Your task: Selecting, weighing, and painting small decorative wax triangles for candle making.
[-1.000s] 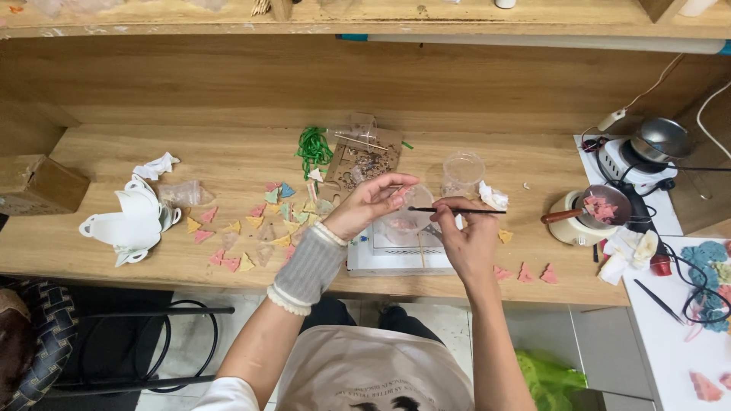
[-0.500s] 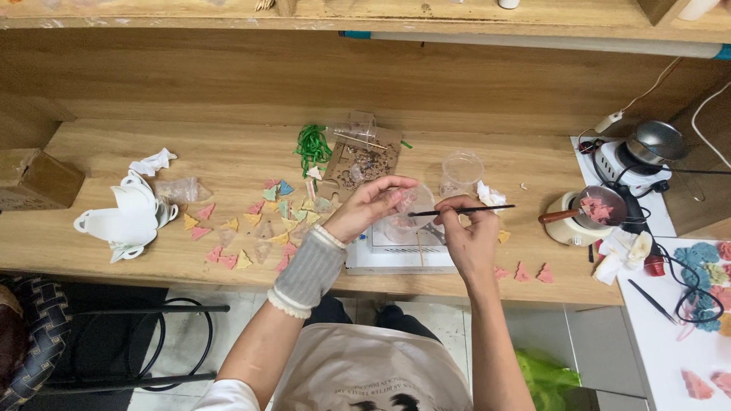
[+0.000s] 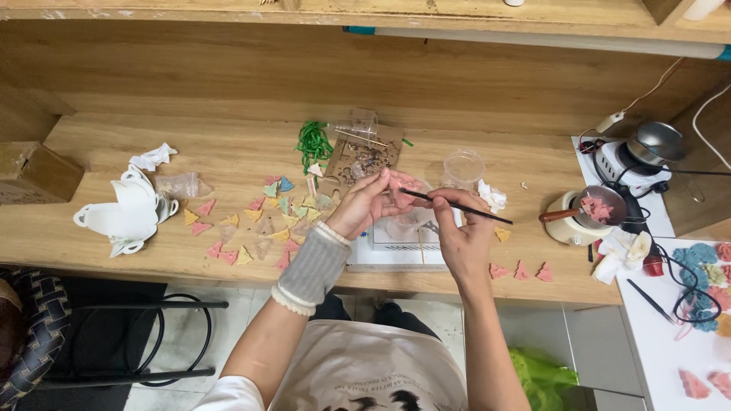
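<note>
Right hand (image 3: 461, 228): fingers closed on a thin dark stick (image 3: 457, 206), tip reaching the left hand (image 3: 373, 202). Left fingers curl around something small; what it is cannot be told. Both hover over a white tray (image 3: 396, 255). Coloured triangles (image 3: 259, 221) litter the table (image 3: 228, 152) leftward.

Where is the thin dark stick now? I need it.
In the head view, right of centre: the right hand holds the thin dark stick, tip toward the left hand.

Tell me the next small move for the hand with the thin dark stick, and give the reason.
Probably ease the stick's tip the last bit leftward onto whatever the left hand cups. The right hand pinches the thin dark stick with its tip aimed at the left fingers; whether it already touches cannot be told.
</note>
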